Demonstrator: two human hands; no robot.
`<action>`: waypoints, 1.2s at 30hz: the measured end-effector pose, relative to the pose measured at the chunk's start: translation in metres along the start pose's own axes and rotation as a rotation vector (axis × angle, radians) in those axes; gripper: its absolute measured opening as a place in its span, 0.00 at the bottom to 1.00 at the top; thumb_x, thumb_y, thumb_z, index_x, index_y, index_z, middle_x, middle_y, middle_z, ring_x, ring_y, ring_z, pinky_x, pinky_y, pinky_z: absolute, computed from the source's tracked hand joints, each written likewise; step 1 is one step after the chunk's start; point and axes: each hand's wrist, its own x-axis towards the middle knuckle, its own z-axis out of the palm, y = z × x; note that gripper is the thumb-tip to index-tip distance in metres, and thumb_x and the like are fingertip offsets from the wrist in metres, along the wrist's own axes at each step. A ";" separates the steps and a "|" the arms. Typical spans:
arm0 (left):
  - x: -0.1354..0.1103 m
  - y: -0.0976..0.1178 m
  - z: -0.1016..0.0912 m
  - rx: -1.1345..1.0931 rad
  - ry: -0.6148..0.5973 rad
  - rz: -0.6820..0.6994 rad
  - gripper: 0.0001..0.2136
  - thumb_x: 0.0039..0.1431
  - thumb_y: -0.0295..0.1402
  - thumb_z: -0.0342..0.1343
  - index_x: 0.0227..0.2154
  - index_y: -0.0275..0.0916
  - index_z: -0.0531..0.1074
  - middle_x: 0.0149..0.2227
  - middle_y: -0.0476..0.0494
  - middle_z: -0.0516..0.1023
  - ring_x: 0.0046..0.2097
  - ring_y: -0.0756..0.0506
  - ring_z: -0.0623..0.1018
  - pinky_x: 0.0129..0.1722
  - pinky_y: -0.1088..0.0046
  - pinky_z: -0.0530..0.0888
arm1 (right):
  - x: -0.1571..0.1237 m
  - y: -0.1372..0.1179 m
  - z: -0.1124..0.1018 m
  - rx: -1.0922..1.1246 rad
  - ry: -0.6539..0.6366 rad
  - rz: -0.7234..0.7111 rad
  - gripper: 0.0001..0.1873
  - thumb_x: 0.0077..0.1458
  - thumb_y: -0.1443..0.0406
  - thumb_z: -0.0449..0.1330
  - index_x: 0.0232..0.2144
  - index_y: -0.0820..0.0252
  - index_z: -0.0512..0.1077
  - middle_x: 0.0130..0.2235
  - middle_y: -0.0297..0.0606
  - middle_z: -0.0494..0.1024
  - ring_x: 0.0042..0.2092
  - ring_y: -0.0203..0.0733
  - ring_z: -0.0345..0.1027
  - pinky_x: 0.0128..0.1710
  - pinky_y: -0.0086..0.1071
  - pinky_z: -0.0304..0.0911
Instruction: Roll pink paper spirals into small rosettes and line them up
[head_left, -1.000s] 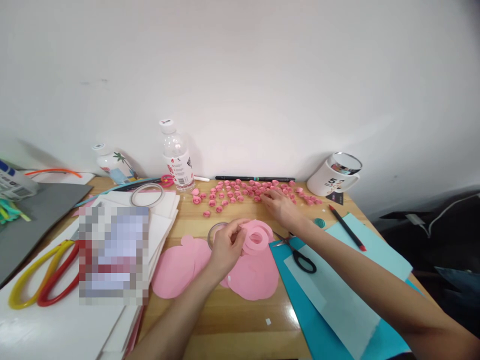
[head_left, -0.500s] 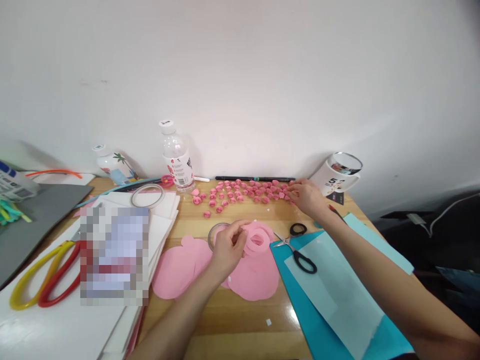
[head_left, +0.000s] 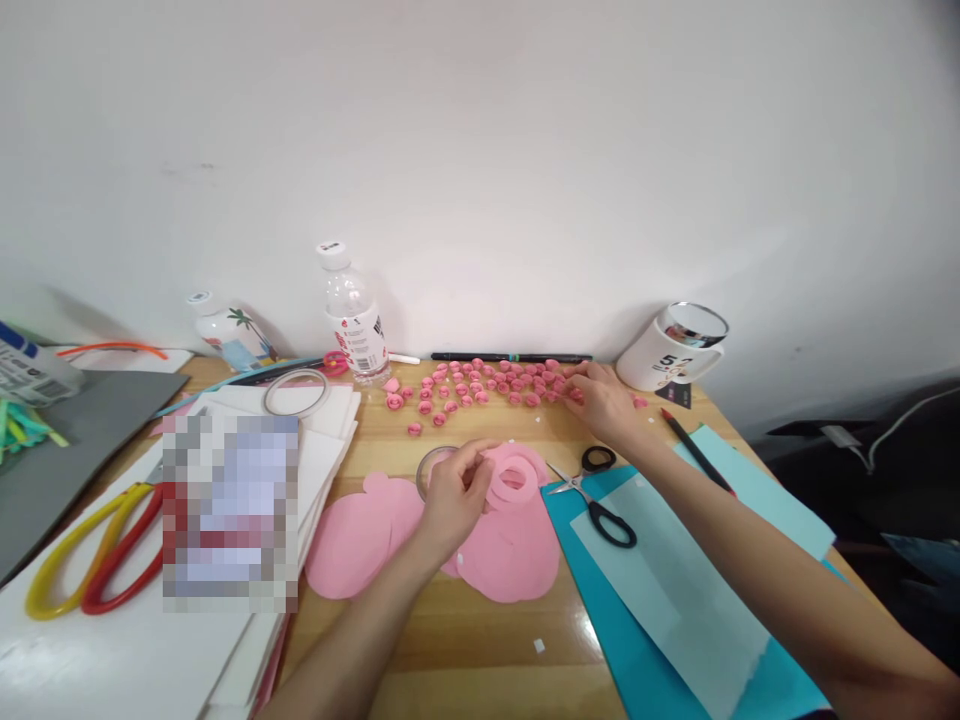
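Observation:
My left hand (head_left: 452,494) is closed on a pink paper cone (head_left: 515,480) with an open top, held above a flat pink paper cutout (head_left: 352,535) on the wooden table (head_left: 480,640). My right hand (head_left: 604,401) reaches to the back of the table and rests with fingers curled among several small pink paper roses (head_left: 487,385); whether it holds one I cannot make out. Black-handled scissors (head_left: 600,500) lie between the two hands on a teal sheet (head_left: 637,640).
A white mug (head_left: 671,352), a red-tipped pencil (head_left: 697,452) and a black pen (head_left: 510,357) lie at the back right. Two plastic bottles (head_left: 354,312) stand at the back. White sheets (head_left: 150,640), a tape ring (head_left: 295,391) and yellow-red loops (head_left: 90,555) fill the left.
My right hand swept from the middle of the roses to the right end near the mug, then came slightly back left. The left hand kept its hold on the cone.

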 end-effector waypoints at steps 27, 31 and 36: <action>0.000 0.001 0.000 -0.009 0.004 -0.005 0.13 0.54 0.33 0.49 0.39 0.35 0.74 0.17 0.55 0.65 0.16 0.55 0.66 0.19 0.79 0.66 | -0.003 -0.003 0.002 -0.002 -0.043 -0.010 0.16 0.58 0.65 0.48 0.43 0.60 0.72 0.36 0.43 0.79 0.41 0.49 0.67 0.39 0.39 0.62; -0.001 0.002 0.000 0.016 0.005 -0.002 0.13 0.54 0.33 0.49 0.39 0.34 0.74 0.17 0.55 0.65 0.16 0.54 0.66 0.19 0.79 0.66 | -0.005 -0.001 0.002 -0.008 -0.019 -0.047 0.16 0.59 0.65 0.47 0.41 0.60 0.73 0.41 0.43 0.78 0.43 0.48 0.65 0.41 0.39 0.61; -0.001 0.002 0.001 0.020 0.010 0.002 0.13 0.53 0.32 0.49 0.39 0.35 0.74 0.17 0.55 0.64 0.17 0.54 0.66 0.19 0.79 0.66 | -0.010 -0.007 0.004 -0.018 0.001 -0.054 0.17 0.60 0.64 0.47 0.39 0.58 0.75 0.45 0.39 0.77 0.46 0.49 0.63 0.42 0.40 0.61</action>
